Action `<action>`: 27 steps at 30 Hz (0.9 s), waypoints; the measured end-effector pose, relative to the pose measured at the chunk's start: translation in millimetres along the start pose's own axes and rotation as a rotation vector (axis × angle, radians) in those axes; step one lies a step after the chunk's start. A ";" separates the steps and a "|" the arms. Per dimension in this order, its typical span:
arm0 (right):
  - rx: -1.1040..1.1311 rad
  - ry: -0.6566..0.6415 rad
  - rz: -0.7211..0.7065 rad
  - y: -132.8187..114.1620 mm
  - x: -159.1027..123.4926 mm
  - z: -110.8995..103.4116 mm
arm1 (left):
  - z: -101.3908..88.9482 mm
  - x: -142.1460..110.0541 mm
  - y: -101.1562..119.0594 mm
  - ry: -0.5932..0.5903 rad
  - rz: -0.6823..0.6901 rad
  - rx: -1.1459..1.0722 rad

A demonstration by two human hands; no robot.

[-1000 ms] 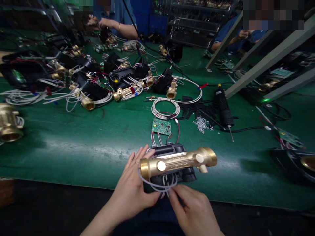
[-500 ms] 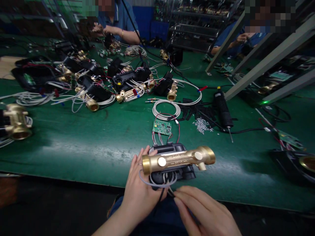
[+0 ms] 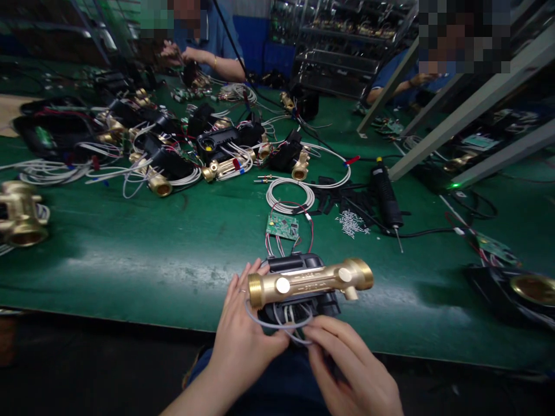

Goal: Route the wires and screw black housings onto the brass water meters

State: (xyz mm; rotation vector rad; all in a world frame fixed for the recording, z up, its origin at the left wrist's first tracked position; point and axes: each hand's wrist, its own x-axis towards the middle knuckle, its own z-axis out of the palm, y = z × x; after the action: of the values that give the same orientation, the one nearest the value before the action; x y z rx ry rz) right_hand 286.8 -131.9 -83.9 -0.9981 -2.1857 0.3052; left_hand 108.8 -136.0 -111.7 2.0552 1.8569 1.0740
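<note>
At lower centre, a long, gold-coloured metal tube [image 3: 310, 283] on black plastic housing [image 3: 295, 263], likely heavy, rigid and best grasped mid-barrel, is steadied by the left hand [image 3: 243, 332], fingers close, thumb apart; thin, seemingly flexible grey cable [image 3: 271, 327] is pinched by the right hand [image 3: 353, 361]

Open strip of worktop [image 3: 151, 248] is running left of the left hand [image 3: 245, 332], up to a brass fitting [image 3: 25, 214] at the far left; cluttered brass-and-black units [image 3: 167, 159] are blocking its back side. Ahead, circuit board [image 3: 282, 226], thin wires and cable coil [image 3: 270, 199] are crowding the way. Loose screws [image 3: 352, 223] and power screwdriver [image 3: 387, 196] are obstructing front right, slanted posts [image 3: 451, 125] are cutting across behind. Another gap is opening between brass tube [image 3: 310, 283] and right-side black housing [image 3: 494, 292].
</note>
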 end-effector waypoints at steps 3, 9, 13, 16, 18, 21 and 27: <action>-0.042 0.032 0.001 2.0 -0.3 0.4 | 0.5 0.3 -0.9 0.013 0.024 0.006; -0.006 0.053 0.040 0.4 10.6 5.6 | -0.2 1.1 1.5 0.016 0.010 0.013; 0.038 0.017 0.035 1.0 12.1 9.7 | -1.4 3.0 2.9 -0.017 -0.013 -0.006; 0.097 0.042 0.037 -0.2 12.6 14.7 | -2.9 2.5 2.1 -0.061 -0.028 -0.035; 0.165 0.076 0.053 -1.3 12.7 16.8 | -4.3 1.2 1.2 -0.075 -0.025 -0.048; 0.212 0.066 0.066 0.0 9.9 15.4 | -5.1 -0.5 0.1 -0.055 -0.003 -0.036; 0.091 0.011 -0.061 12.4 0.4 10.9 | -0.7 -1.0 -2.3 -0.031 0.024 0.018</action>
State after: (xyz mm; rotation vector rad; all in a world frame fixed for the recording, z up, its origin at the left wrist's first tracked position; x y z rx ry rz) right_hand 286.2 -122.4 -97.5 -0.8801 -2.1676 0.3667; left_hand 106.6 -136.7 -112.9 2.0970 1.8386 1.0294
